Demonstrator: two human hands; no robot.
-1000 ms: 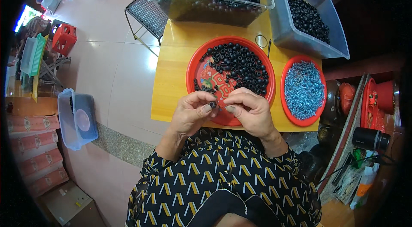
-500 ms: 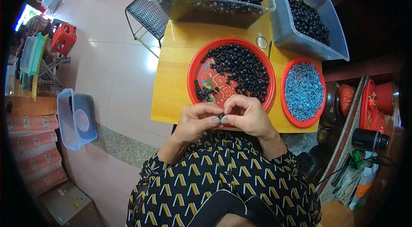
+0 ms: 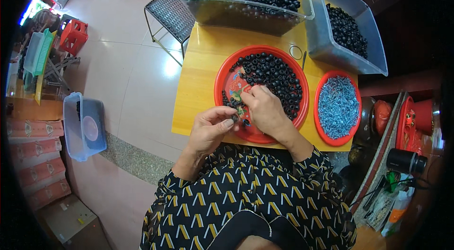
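Observation:
My left hand (image 3: pixel 210 128) pinches a small black ring-shaped part (image 3: pixel 234 118) between thumb and forefinger, at the near rim of a round red tray (image 3: pixel 222 76). The tray is heaped with black ring parts (image 3: pixel 274 73). My right hand (image 3: pixel 264 108) lies palm down inside that tray, its fingertips among the black parts near the tray's left side. Whether it grips one is hidden. Both hands are close together, a few centimetres apart.
A smaller red tray (image 3: pixel 331 139) of small silvery-blue pieces (image 3: pixel 336 106) sits right of the big one on the yellow wooden table (image 3: pixel 198 80). Two clear bins (image 3: pixel 326 37) of black parts stand at the table's far side. A lidded clear box (image 3: pixel 84 125) rests on the floor to the left.
The hands were joined at the tray's near rim, working one part. Now my right hand has moved forward into the tray among the black parts, while my left stays holding the part.

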